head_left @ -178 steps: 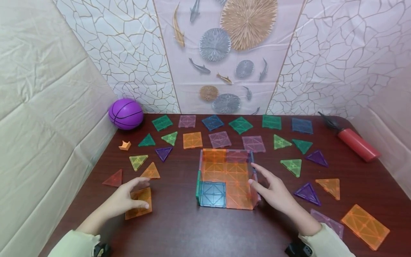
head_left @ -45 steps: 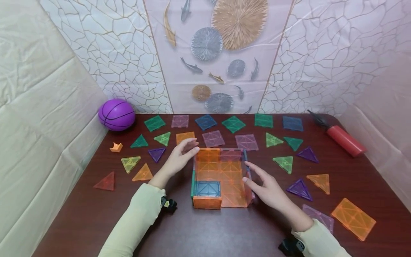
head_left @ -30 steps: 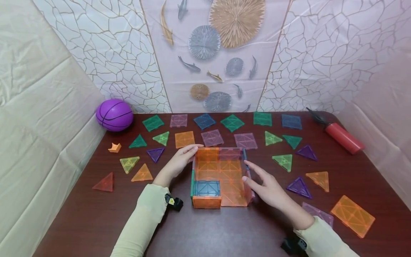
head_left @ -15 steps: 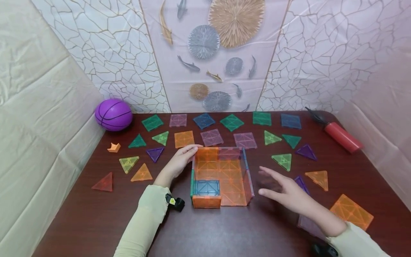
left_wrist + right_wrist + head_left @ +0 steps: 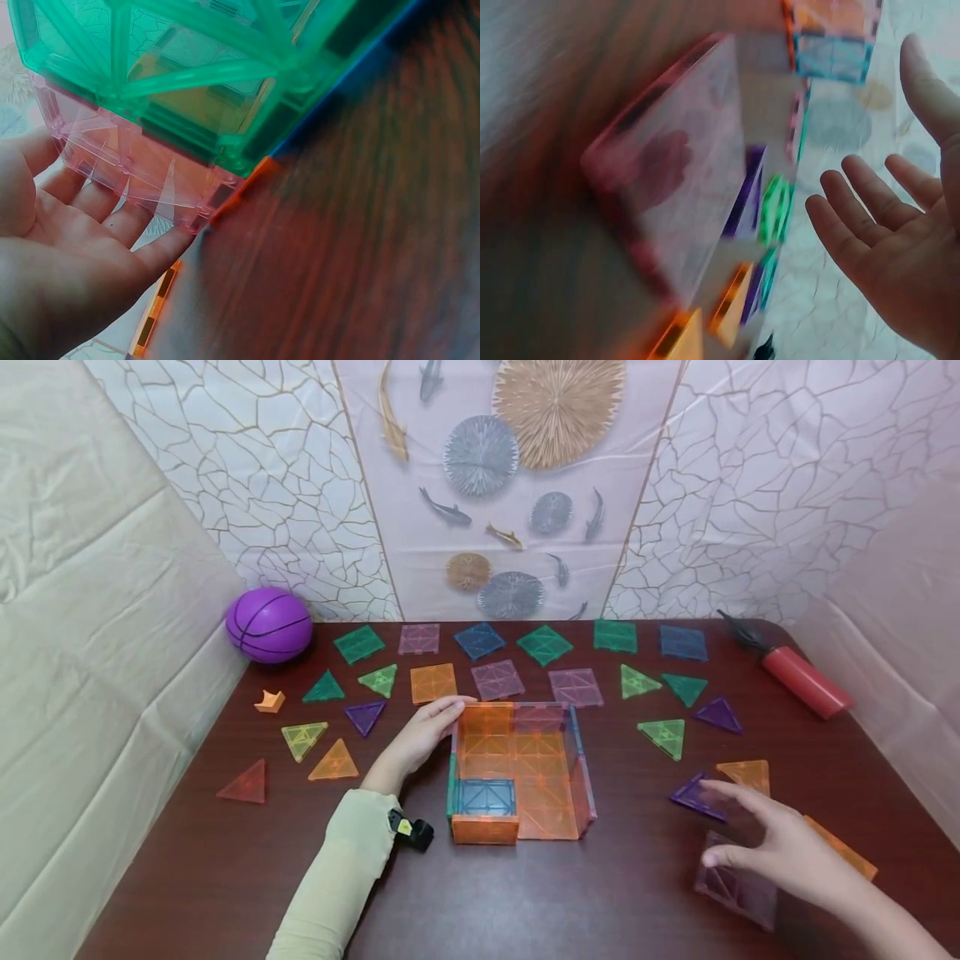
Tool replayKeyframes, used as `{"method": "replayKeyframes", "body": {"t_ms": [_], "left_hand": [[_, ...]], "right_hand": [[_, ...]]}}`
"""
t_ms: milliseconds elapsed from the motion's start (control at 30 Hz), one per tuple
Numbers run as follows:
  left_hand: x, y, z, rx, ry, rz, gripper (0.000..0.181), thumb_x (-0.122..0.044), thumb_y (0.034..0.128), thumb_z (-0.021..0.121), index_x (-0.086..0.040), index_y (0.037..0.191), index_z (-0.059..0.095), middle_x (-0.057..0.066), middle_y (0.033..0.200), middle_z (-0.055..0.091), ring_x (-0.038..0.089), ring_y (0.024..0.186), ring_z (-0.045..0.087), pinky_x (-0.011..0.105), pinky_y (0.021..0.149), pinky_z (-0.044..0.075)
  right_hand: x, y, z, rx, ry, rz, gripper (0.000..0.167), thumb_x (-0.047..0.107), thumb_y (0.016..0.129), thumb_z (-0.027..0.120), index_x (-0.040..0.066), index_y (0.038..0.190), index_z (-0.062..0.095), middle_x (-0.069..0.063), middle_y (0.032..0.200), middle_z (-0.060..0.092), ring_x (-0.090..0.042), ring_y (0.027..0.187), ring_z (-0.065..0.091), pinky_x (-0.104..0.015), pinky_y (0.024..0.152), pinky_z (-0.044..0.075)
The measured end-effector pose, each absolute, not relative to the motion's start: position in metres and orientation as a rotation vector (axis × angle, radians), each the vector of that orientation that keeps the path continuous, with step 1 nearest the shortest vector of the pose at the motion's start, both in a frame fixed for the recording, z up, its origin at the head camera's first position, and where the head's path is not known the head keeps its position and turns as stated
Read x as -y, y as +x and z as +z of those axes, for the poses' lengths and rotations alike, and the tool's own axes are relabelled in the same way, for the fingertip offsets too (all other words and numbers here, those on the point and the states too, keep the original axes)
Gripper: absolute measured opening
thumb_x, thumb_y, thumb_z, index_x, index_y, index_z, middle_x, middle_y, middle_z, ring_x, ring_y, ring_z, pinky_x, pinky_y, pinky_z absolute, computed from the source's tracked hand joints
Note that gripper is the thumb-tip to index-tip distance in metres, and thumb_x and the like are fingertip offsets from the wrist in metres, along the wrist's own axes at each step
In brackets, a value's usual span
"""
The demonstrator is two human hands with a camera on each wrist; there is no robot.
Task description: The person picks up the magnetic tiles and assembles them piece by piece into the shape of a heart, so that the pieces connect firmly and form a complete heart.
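Left hand [image 5: 420, 739] spread, touching tile box [image 5: 485, 831] — right hand [image 5: 787, 852] spread over pink tile [image 5: 750, 900] | glossy brown table [image 5: 555, 902] | fish-print backdrop [image 5: 420, 556]

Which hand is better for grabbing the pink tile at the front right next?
Probably the right hand: it hovers open just over that pink tile. The left hand is farther away, touching the tile box.

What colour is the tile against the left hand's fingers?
The tile is translucent pink, clearest in the left wrist view.
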State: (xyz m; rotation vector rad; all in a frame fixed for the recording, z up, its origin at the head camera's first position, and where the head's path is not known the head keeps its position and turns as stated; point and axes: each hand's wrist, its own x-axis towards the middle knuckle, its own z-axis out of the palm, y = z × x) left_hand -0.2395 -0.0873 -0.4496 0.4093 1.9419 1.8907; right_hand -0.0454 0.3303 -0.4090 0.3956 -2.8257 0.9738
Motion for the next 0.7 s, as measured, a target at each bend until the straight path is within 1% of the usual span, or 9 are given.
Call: {"method": "replayKeyframes", "body": {"t_ms": [67,133,200,267,300,333,433,567,700], "left_hand": [[0.087,-0.24,-0.45,-1.946,0.406,1.886,0.041,-0.027,0.1049,0.041,-0.002,0.135,0.052,0.017,0.133,0.053,0.026,0.123,0.05,0.043,0.111,0.033],[0.087,-0.24,-0.451,-1.947,0.405,1.888,0.041,-0.027,0.1048,0.041,-0.002,0.135,0.052,0.017,0.134,0.053,0.026,0.124,0.05,0.043,0.111,0.033],[0.087,-0.24,-0.451,-1.949,0.41,1.889,0.041,-0.027,0.1049,0.041,-0.002,0.135,0.052,0.017,0.134,0.053,0.027,0.124,0.05,0.043,0.111,0.033],[0.087,-0.241,-0.451,-1.948,0.41,1.894,0.04,-0.026,0.105,0.04,-0.001,0.135,0.052,0.017,0.134,0.053,0.027,0.125,0.05,0.043,0.111,0.033],[0.087,-0.241,-0.451,-1.947,0.408,1.897,0.04,-0.026,0.105,0.04,-0.002,0.135,0.052,0.017,0.134,0.053,0.027,0.125,0.05,0.043,0.111,0.033],[0.088,-0.241,-0.451,-1.947,0.408,1.898,0.04,-0.026,0.105,0.04,-0.002,0.134,0.052,0.017,0.134,0.053,0.027,0.125,0.049,0.043,0.111,0.032],[0.088,-0.24,-0.45,-1.943,0.397,1.904,0.04,-0.026,0.1049,0.041,-0.002,0.134,0.052,0.017,0.133,0.054,0.027,0.125,0.05,0.043,0.111,0.032],[0.088,-0.239,-0.45,-1.936,0.384,1.908,0.041,-0.028,0.1047,0.041,-0.002,0.135,0.052,0.016,0.132,0.055,0.025,0.123,0.051,0.042,0.111,0.033],[0.088,-0.238,-0.449,-1.927,0.388,1.906,0.041,-0.028,0.1047,0.041,-0.002,0.135,0.052,0.016,0.132,0.055,0.025,0.122,0.051,0.042,0.111,0.034]], "right_hand": [[-0.338,-0.04,-0.414,2.829,0.375,0.953,0.075,0.018,0.061,0.09,0.007,0.128,0.058,0.033,0.121,0.048,0.021,0.106,0.041,-0.004,0.075,0.037],[-0.344,-0.035,-0.419,2.859,0.346,0.934,0.073,0.019,0.062,0.09,0.007,0.127,0.057,0.026,0.121,0.054,0.023,0.106,0.038,-0.006,0.073,0.04],[-0.349,-0.032,-0.425,2.876,0.333,0.911,0.073,0.021,0.061,0.09,0.006,0.124,0.058,0.011,0.116,0.061,0.022,0.103,0.04,-0.01,0.068,0.044],[-0.351,-0.03,-0.43,2.88,0.356,0.852,0.072,0.023,0.058,0.091,0.005,0.12,0.06,-0.002,0.11,0.063,0.018,0.099,0.044,-0.012,0.066,0.045],[-0.353,-0.029,-0.433,2.881,0.373,0.816,0.072,0.025,0.056,0.091,0.005,0.118,0.06,-0.006,0.107,0.063,0.016,0.097,0.045,-0.012,0.065,0.045],[-0.354,-0.029,-0.435,2.872,0.396,0.772,0.073,0.027,0.054,0.092,0.004,0.115,0.062,-0.007,0.104,0.063,0.014,0.096,0.047,-0.009,0.066,0.043],[-0.357,-0.029,-0.439,2.882,0.443,0.621,0.074,0.037,0.048,0.092,0.006,0.109,0.064,-0.002,0.1,0.062,0.007,0.089,0.05,-0.012,0.067,0.042],[-0.359,-0.028,-0.442,2.951,0.441,0.513,0.077,0.048,0.047,0.089,0.008,0.108,0.064,0.003,0.096,0.059,0.001,0.081,0.049,-0.025,0.061,0.045],[-0.358,-0.028,-0.444,3.005,0.411,0.432,0.08,0.055,0.046,0.087,0.009,0.108,0.064,0.005,0.095,0.057,-0.005,0.08,0.051,-0.03,0.062,0.046]]}}
